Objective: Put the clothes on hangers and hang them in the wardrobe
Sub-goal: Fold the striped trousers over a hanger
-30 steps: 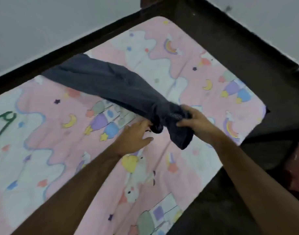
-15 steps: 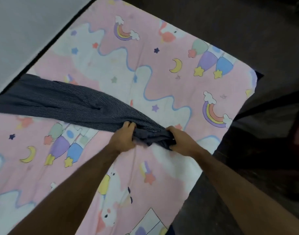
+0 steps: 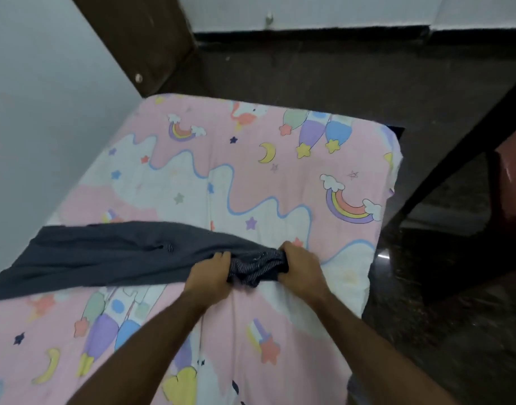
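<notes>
Both hands [image 3: 259, 273] still gripping garment [image 3: 110, 255]

1 head view — looking down, close over bed [image 3: 280, 176].

Dark navy fine-striped cloth garment [image 3: 110, 255] — stripes white, plainest at the bunched right end. Pink-and-white printed bed sheet [image 3: 280, 176] — rainbows, yellow moons, stars, pastel rockets. Dark brown floor [image 3: 338, 74], far side.
</notes>
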`<state>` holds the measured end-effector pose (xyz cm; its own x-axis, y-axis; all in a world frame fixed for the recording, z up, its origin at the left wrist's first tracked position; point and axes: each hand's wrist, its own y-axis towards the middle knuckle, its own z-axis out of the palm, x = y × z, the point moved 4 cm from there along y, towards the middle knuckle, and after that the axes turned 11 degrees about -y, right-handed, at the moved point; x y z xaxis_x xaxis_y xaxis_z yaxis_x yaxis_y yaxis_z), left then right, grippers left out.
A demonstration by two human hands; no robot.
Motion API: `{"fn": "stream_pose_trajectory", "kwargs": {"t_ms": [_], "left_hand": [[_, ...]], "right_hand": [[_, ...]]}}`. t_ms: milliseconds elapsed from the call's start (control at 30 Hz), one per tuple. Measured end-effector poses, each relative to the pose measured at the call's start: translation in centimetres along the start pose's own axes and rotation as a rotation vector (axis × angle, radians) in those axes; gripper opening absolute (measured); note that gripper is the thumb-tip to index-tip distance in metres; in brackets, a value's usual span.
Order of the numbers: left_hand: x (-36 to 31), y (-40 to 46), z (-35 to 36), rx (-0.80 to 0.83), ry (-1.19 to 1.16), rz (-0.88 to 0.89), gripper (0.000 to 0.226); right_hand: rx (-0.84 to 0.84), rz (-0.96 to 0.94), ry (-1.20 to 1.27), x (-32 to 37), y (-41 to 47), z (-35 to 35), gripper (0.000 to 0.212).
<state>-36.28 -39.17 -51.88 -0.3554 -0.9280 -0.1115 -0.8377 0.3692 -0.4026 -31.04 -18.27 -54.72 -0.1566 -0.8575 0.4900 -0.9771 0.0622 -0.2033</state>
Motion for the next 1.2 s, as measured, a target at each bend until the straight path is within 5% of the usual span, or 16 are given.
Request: {"fn": "stream_pose_trajectory", "kwargs": {"t_ms": [133, 300, 400, 533, 767, 1033, 1100, 1200], "left_hand": [[-1.6, 0.3, 2.3, -0.031, 0.406, 0.072, 0.037], [-0.8, -0.4, 2.3, -0.125, 0.508, 0.28, 0.046], [1.5, -3.2, -2.4, -0.168, 0.361, 0.43, 0.05], [3.0, -11.7, -11.8, -0.307, 0.092, 0.579, 0.02], [5.4, -33.8, -29.7, -0.814, -0.362, 0.827, 0.028], [4.9, -54.4, -44.4, -1.188, -0.51, 1.042, 0.025], [5.2, -56.5, -46.4, -1.208, -0.685, 1.035, 0.02], [4.6, -56.7, -46.1, -1.122, -0.824, 0.97, 0.01]], "right_hand": [[-0.244, -0.01, -0.237, 1.6, -2.0, 2.3, 0.042], [-0.329, 0.114, -0.323, 2.8, -3.4, 1.6, 0.026], [-0.259, 0.194, -0.355, 4.5, -6.5, -1.5, 0.027], [-0.349, 0.284, -0.214, 8.1, -15.0, -7.6, 0.02], [-1.034, 0.357, 0.283, 18.8, -36.0, -23.5, 0.008], [-1.486, 0.004, 0.472, 33.6, -58.0, -38.6, 0.02], [-1.482, -0.015, 0.427, 34.5, -61.1, -39.6, 0.021], [-1.179, 0.042, 0.402, 34.1, -63.0, -38.4, 0.025]]}}
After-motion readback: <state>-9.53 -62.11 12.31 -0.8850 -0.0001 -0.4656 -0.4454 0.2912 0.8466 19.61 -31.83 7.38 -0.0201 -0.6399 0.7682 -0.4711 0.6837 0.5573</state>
